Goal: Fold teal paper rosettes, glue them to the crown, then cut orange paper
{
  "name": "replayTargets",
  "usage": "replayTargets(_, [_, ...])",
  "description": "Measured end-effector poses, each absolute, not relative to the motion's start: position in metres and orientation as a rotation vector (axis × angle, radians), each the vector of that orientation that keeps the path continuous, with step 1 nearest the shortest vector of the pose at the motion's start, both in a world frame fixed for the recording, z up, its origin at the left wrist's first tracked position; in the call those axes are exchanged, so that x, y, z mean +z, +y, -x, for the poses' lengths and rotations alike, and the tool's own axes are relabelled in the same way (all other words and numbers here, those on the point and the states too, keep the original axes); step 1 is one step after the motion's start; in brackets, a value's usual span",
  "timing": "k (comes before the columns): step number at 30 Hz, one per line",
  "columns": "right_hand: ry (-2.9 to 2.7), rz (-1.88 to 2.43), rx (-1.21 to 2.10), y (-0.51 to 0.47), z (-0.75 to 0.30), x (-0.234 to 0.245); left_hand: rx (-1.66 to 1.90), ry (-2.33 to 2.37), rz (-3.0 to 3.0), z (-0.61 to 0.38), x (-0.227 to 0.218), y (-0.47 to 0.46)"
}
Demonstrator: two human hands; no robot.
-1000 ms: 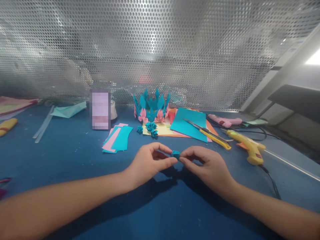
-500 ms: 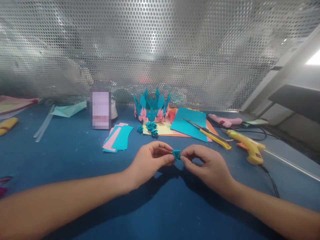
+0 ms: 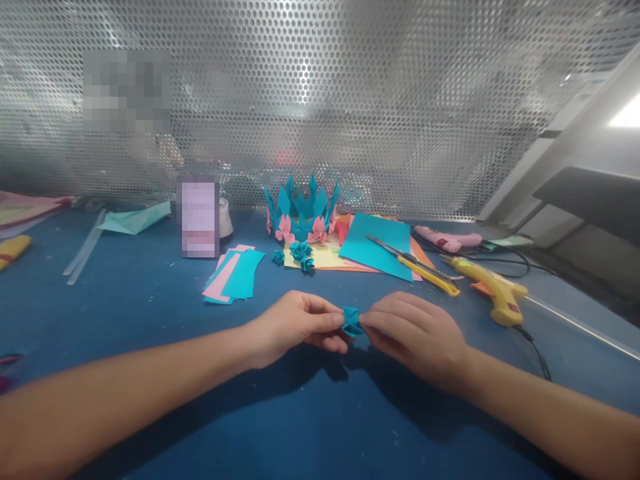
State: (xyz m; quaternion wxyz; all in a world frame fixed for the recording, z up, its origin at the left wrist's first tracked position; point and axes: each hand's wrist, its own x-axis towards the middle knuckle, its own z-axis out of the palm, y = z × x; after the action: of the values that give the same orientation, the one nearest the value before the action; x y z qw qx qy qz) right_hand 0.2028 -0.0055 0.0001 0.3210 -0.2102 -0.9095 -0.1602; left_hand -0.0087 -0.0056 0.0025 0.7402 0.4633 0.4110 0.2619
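- A person's left hand [image 3: 295, 327] and right hand [image 3: 415, 333] meet over a blue worktop [image 3: 150, 320], well in front of a teal-and-pink paper crown [image 3: 300, 213].
- Between them is a small folded teal paper piece [image 3: 351, 321], held just above the worktop, straight out from the crown towards the camera.
- The left hand pinches the piece's left side between thumb and fingertips; the right hand, fingers curled and pressed together, pinches its right side.
- The piece looks creased and partly gathered, with a flap fanning out below, so the folding appears well along but not closed up.
- A cluster of finished teal folded pieces [image 3: 301, 252] lies at the foot of the crown, which suggests several are already done.
- A stack of teal and pink paper strips [image 3: 235, 275] lies flat, in front of the crown and to its left, apparently unused stock.
- A full teal sheet [image 3: 377, 243] lies just right of the crown on yellow and orange paper, with a yellow-handled cutter [image 3: 430, 275] across its near corner.
- Farther right of the crown are a pink glue gun [image 3: 447, 239] and a yellow glue gun [image 3: 495, 290], both out of the hands' reach for now.
- A perforated metal screen [image 3: 320, 100] rises behind the crown.
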Motion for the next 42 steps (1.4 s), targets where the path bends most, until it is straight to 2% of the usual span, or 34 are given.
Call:
replayTargets(4, [-2.468, 0.400, -0.545, -0.009, -0.207, 0.002, 0.520, 0.844, -0.974, 0.012, 0.007, -0.003])
replayTargets(8, [-2.452, 0.494, -0.449, -0.010, -0.201, 0.004, 0.616, 0.873, -1.004, 0.009, 0.008, -0.004])
replayTargets(18, [-2.208, 0.988, 0.292, -0.008, -0.193, 0.003, 0.675, 0.940, -1.251, 0.006, -0.002, -0.002])
replayTargets(26, [-1.969, 1.227, 0.808, -0.009, -0.187, 0.000, 0.958, 0.941, -1.468, 0.004, -0.005, -0.004])
replayTargets(36, [-2.114, 1.138, 0.414, -0.010, -0.190, 0.001, 0.891, 1.007, -1.376, 0.004, -0.005, -0.009])
replayTargets(42, [-2.320, 0.742, -0.124, -0.011, -0.193, -0.003, 0.732, 1.028, -1.186, 0.001, -0.001, -0.007])
